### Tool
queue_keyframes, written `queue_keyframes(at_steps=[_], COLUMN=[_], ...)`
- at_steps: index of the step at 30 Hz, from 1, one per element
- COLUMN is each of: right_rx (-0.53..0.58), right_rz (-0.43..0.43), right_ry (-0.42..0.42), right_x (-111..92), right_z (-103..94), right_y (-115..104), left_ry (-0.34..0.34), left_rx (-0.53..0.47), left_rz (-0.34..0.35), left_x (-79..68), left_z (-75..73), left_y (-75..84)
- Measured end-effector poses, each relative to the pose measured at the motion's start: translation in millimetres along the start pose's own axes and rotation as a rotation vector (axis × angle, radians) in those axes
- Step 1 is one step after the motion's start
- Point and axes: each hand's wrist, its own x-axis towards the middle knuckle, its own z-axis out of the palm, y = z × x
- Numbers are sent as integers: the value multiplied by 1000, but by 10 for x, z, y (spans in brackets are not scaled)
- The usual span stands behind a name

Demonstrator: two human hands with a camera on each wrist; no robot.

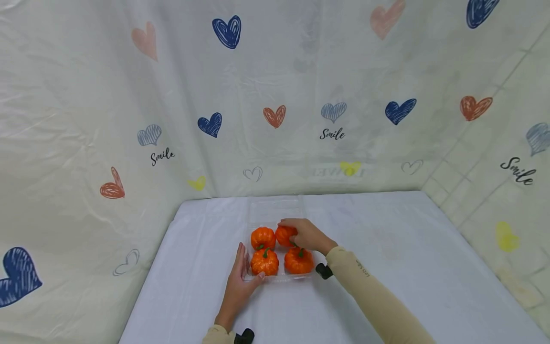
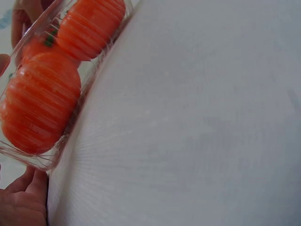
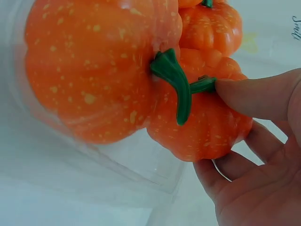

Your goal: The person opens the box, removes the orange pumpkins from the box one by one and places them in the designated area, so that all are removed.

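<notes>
A small orange toy pumpkin (image 1: 285, 235) with a green stem sits at the back right of a clear plastic clamshell box (image 1: 279, 278). My right hand (image 1: 307, 235) grips this pumpkin; in the right wrist view the thumb (image 3: 256, 96) lies by its stem and the fingers curl under its side. Another pumpkin (image 1: 263, 238) lies back left, with two more pumpkins at front left (image 1: 264, 262) and front right (image 1: 298, 261). My left hand (image 1: 242, 284) rests against the box's front left corner, fingers straight along the left wall, thumb at the front rim.
The box's lid (image 1: 276, 210) lies folded back toward the far edge of the white-covered table (image 1: 386, 267). A white curtain (image 1: 275, 86) printed with hearts and lettering hangs behind and at the sides. Dark wrist-worn devices (image 1: 324, 271) sit by both cuffs.
</notes>
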Motion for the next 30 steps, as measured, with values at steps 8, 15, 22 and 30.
queue_keyframes(at_steps=[8,15,22,30], right_rx=[-8,-12,23,69], right_rz=[-27,-34,-31,6], right_ry=[19,60,105,180], right_x=[-26,-34,-82,-185], right_z=[-97,-210,-304,-322], right_y=[-19,-16,9,114], left_ry=[-2,4,9,3], left_rx=[-10,-7,-4,-5], left_rz=[-1,8,-14,-11], left_x=[-8,6,14,-1], left_z=[-9,-5,-1,4], left_y=[-10,-43,-13,10])
